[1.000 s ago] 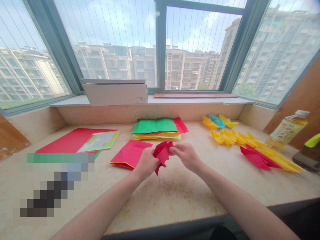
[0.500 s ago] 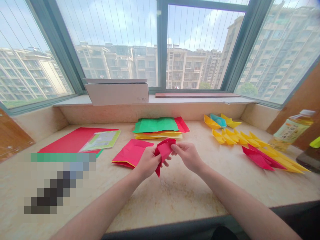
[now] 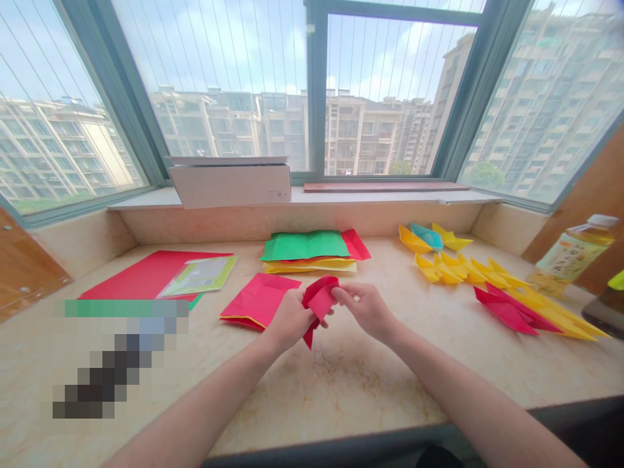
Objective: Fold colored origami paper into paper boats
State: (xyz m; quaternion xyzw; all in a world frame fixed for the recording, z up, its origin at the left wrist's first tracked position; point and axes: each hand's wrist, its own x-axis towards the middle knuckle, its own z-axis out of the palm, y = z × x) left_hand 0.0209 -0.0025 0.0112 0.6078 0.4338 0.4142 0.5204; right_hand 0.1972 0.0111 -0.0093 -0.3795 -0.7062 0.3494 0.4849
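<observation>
Red folded-paper piece point(image 3: 322, 300), mid-frame, long axis slanting steeply upper right to lower left; left hand point(image 3: 291, 320) grips left side, right hand point(image 3: 364, 307) pinches upper-right edge, neither nearer: both touching.

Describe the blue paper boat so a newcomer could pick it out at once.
Start at the big window and drop to the stone countertop below it. Go past the right hand to the rearmost cluster on the right. There the blue paper boat sits between two yellow paper boats, the only blue one among yellow and red folded shapes.
</observation>
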